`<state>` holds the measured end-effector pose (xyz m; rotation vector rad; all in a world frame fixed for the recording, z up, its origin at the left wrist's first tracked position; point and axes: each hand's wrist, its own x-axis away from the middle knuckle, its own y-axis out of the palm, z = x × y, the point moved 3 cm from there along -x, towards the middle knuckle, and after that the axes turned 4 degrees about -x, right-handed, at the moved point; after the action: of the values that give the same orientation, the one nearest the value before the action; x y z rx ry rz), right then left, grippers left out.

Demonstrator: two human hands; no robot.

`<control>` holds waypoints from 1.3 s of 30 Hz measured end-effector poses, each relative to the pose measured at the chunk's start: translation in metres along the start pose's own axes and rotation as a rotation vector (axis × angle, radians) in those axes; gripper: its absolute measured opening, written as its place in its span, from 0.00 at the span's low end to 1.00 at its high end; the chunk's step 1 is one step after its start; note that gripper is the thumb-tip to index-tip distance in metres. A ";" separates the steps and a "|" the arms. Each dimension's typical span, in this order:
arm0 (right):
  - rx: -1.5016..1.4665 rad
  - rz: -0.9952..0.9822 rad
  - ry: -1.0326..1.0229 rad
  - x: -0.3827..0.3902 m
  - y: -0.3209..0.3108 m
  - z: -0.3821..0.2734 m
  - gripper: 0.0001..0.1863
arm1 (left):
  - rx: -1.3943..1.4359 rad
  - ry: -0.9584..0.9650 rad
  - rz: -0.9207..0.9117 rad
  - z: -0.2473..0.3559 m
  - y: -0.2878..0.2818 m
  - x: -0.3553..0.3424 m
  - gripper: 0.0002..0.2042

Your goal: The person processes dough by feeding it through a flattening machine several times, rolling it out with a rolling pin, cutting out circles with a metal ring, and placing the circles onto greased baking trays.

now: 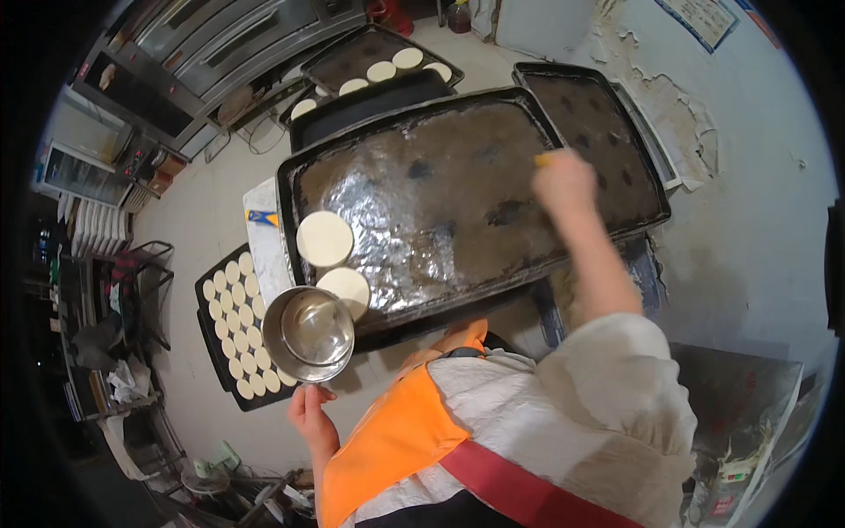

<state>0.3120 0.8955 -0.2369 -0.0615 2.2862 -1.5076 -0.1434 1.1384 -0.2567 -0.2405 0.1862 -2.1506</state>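
Observation:
My left hand [312,412] is at the base of the steel pot [306,331], seemingly gripping it; the pot has a little clear liquid inside and overhangs the near-left corner of a large greased baking tray [466,246]. Two pale dough discs [325,238] lie on that tray's left side, one partly behind the pot. My right hand [563,183] is closed over the tray's right part on a small yellow tool [541,161], mostly hidden by my fingers. A blue-and-yellow handled tool [262,217] rests on a white board left of the tray.
More trays stand behind [370,110] and at right [607,106], some holding dough discs. A dark tray of many small discs [238,317] sits lower left. Ovens [194,53] line the back, a damaged wall [739,158] the right, cluttered racks [92,343] the left.

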 end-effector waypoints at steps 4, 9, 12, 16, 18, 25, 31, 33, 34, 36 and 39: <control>-0.341 -0.791 -0.338 0.040 0.107 -0.198 0.24 | 0.081 -0.005 0.084 0.006 0.017 -0.016 0.15; -0.716 -0.402 -0.043 -0.018 0.143 -0.197 0.14 | 0.107 -0.006 0.149 0.019 0.006 -0.013 0.15; -0.817 -0.545 0.167 -0.101 0.152 -0.086 0.18 | 0.064 -0.021 0.298 0.009 -0.011 0.007 0.15; -0.185 -0.088 0.213 -0.135 0.039 -0.028 0.14 | 0.095 -0.029 0.397 -0.004 -0.034 0.032 0.16; -0.080 -0.096 0.164 -0.129 0.054 -0.068 0.12 | 0.098 -0.049 0.464 -0.007 -0.041 0.040 0.17; -0.568 -0.218 -0.570 -0.015 0.158 -0.325 0.10 | 0.147 -0.037 0.468 -0.002 -0.044 0.033 0.17; -1.308 -0.544 0.414 -0.043 0.219 -0.251 0.08 | 0.156 -0.038 0.541 -0.017 -0.065 0.067 0.17; -1.458 -0.431 0.349 -0.047 0.174 -0.177 0.09 | 0.167 -0.050 0.555 -0.032 -0.081 0.096 0.17; -1.389 -0.418 0.309 -0.053 0.169 -0.128 0.08 | 0.175 -0.056 0.555 -0.040 -0.088 0.110 0.17; -1.203 -0.229 0.299 -0.029 0.114 -0.081 0.05 | 0.152 -0.151 0.632 -0.062 -0.105 0.146 0.17; -1.050 -0.010 0.226 0.019 0.077 -0.077 0.06 | 0.120 -0.193 0.669 -0.082 -0.120 0.205 0.13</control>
<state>0.2819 0.9898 -0.2851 -0.1945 2.9899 -0.1743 -0.3715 1.0382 -0.2889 -0.2691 0.0171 -1.4595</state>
